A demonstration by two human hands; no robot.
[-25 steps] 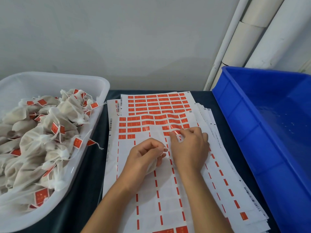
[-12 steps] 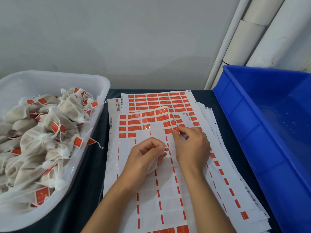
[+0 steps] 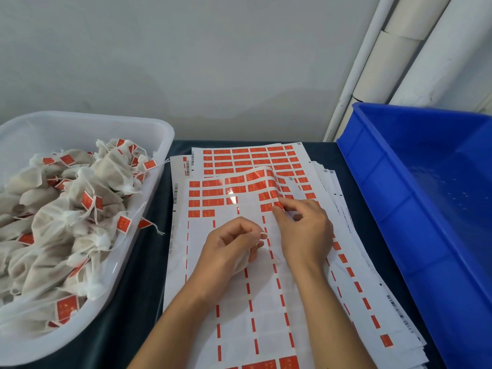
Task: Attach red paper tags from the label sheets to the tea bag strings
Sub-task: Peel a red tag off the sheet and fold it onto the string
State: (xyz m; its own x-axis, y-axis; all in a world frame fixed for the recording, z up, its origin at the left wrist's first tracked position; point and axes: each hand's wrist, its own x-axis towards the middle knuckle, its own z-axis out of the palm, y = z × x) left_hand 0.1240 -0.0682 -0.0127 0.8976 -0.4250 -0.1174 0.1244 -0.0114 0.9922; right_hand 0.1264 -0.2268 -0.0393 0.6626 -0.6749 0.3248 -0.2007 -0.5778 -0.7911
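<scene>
You won't find any words or numbers here that can actually be read. The red tags point(image 3: 241, 157) on your label sheets point(image 3: 266, 328) carry small pale marks, too fine to make out. Along the left margin of the top sheet there is a barcode point(image 3: 175, 193) and, lower down, a line of tiny digits point(image 3: 171, 239) printed sideways; they are too blurred to read. More barcodes sit at the right edge of the stack point(image 3: 399, 312). The red tags on the tea bags point(image 3: 66, 306) in your white tub point(image 3: 149, 123) show the same faint, illegible print.
</scene>
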